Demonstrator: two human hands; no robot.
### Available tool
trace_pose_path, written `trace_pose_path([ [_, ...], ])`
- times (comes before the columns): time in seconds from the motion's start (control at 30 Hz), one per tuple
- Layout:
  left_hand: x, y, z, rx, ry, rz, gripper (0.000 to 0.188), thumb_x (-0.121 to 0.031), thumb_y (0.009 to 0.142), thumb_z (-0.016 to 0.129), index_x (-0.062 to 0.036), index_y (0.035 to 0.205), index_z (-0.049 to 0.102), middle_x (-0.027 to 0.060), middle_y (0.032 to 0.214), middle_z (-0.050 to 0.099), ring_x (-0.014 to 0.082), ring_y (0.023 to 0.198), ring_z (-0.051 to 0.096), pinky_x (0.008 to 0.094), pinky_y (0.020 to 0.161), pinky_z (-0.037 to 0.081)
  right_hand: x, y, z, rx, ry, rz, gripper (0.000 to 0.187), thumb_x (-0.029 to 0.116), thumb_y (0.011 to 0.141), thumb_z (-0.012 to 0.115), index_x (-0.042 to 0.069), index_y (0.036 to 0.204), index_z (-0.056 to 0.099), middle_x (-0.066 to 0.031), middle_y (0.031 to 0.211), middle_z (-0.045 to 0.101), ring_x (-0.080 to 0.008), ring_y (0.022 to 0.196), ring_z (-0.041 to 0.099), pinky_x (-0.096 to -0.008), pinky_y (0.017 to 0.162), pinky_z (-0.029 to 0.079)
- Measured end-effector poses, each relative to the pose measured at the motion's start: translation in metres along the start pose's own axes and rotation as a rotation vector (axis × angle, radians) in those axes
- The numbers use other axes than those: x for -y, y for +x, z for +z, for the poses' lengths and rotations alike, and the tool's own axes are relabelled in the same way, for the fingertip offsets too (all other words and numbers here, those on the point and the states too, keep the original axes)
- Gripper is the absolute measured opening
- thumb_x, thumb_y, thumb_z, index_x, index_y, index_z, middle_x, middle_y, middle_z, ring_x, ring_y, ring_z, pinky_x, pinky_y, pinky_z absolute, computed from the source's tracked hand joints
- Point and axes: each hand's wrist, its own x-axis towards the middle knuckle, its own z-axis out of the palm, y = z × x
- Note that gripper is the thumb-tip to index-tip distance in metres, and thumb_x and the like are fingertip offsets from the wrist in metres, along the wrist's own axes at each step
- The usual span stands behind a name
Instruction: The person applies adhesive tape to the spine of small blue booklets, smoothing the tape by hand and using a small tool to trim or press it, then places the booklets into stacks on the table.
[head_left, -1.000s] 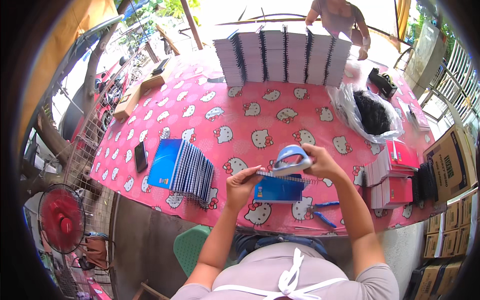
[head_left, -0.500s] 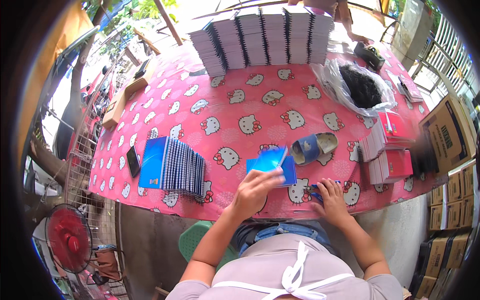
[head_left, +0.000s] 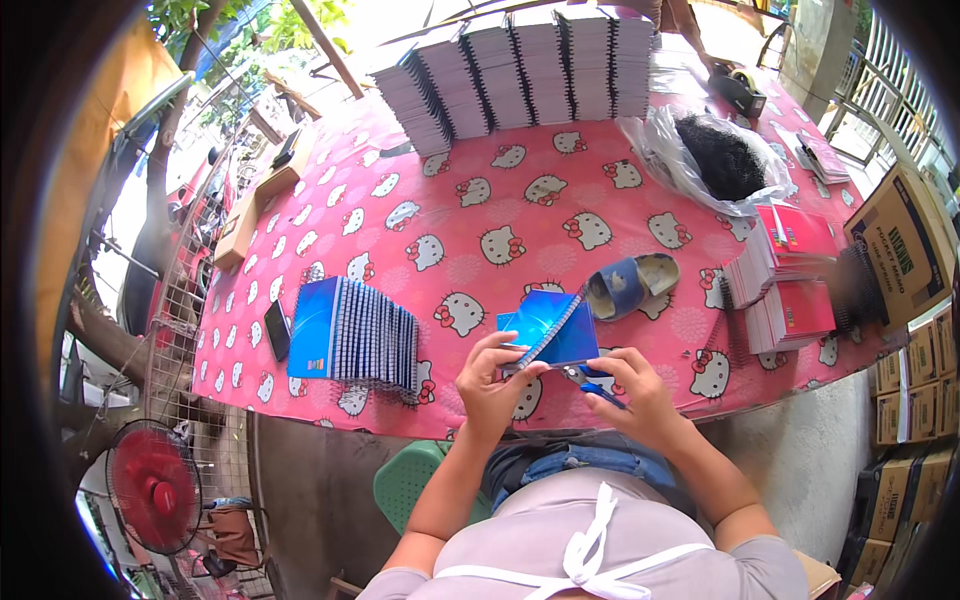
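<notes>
My left hand (head_left: 490, 388) is closed on the lower corner of a blue spiral notebook (head_left: 540, 312), which lies tilted over another blue notebook (head_left: 583, 342) on the table. Fingers and thumb pinch it near the bottom end of its wire binding. Pliers with blue handles (head_left: 592, 384) are in my right hand (head_left: 645, 402), their jaws pointing at that same end of the binding. Just beyond the notebooks rests a blue slipper (head_left: 618, 290). A row of blue spiral notebooks (head_left: 350, 335) stands to the left.
Red notebooks (head_left: 795, 310) are stacked at the right beside a cardboard box (head_left: 905, 245). Behind them sits a plastic bag (head_left: 660, 150) with black coils (head_left: 722, 155). Tall notebook stacks (head_left: 520, 75) line the far edge. A phone (head_left: 277, 330) lies at the left.
My right hand has lifted the pliers from the table edge and brought them left to the notebook. My left hand has moved down to the lower end of the binding; the notebook now lies steadier.
</notes>
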Motion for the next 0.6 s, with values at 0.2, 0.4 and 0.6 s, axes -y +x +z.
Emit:
trace_pose_path([
  [0.2,-0.003,-0.003,0.0,0.116,0.199,0.186,0.027,0.011,0.069,0.074,-0.0013,0.093,0.068,0.0159,0.111,0.066,0.0195,0.088,0.065,0.0288,0.074,0.054,0.01,0.008,0.005,-0.02,-0.166,-0.097,0.044,0.023,0.076,0.075,0.004,0.113,0.061,-0.0159,0.106,0.057,-0.0317,0.097,0.056,-0.0404,0.083,0.046],
  [0.4,-0.001,-0.009,0.008,0.014,-0.003,0.068,0.022,0.015,0.072,0.069,0.0027,0.089,0.067,0.0164,0.107,0.065,0.0201,0.089,0.067,0.0305,0.071,0.059,0.015,0.012,0.006,-0.033,-0.262,-0.143,0.043,0.022,0.076,0.075,0.003,0.112,0.062,-0.0147,0.105,0.058,-0.0296,0.095,0.057,-0.04,0.082,0.047],
  [0.6,0.007,-0.011,0.009,0.007,-0.015,0.264,0.023,0.017,0.072,0.066,0.0022,0.089,0.068,0.0144,0.1,0.067,0.0224,0.084,0.067,0.0302,0.067,0.058,-0.018,0.015,0.008,0.479,0.922,0.604,0.037,0.027,0.086,0.068,0.001,0.112,0.062,-0.0107,0.096,0.065,-0.0212,0.086,0.063,-0.0341,0.072,0.051],
])
